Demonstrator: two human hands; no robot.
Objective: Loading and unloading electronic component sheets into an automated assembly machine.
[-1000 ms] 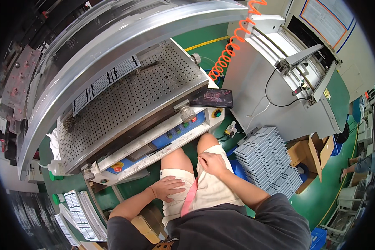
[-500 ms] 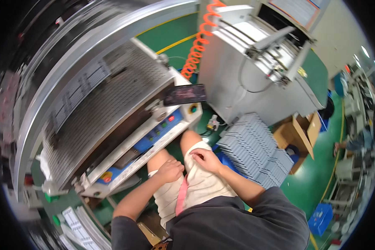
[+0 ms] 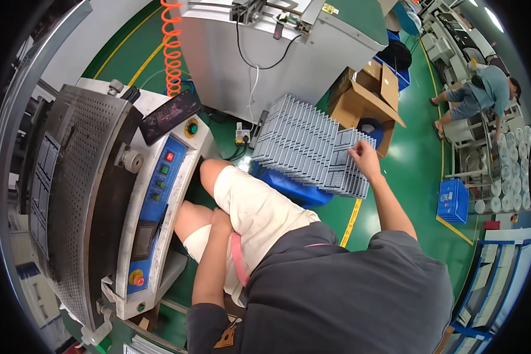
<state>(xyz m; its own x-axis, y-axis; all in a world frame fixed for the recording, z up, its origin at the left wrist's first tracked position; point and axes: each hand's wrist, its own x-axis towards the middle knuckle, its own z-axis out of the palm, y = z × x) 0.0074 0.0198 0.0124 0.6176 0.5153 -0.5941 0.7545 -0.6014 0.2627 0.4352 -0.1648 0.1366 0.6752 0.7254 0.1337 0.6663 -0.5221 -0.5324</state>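
Observation:
My right hand (image 3: 366,159) is stretched out to the right, over the near right edge of a stack of grey slatted panels (image 3: 298,138). Its fingers are curled together at the panels' edge; whether a panel is pinched in them is too small to see. Fanned in overlapping layers, the panels sit on a blue plastic bin (image 3: 286,186). My left hand (image 3: 220,220) rests between my thighs on the light shorts, its fingers mostly hidden. In front of my knees, to the left, stands a machine with a perforated metal bed (image 3: 91,127) and a blue control panel (image 3: 164,168).
A dark phone (image 3: 170,116) lies on the machine's corner. Behind the stack is a grey metal cabinet (image 3: 218,65), with an orange coiled hose (image 3: 171,53) beside it. An open cardboard box (image 3: 369,97) stands beyond the panels. Another person (image 3: 484,91) is at the far right.
My view has swung right. My right hand has left my thigh and reached out to the panel stack. My left hand stays in my lap, slipped lower between the thighs.

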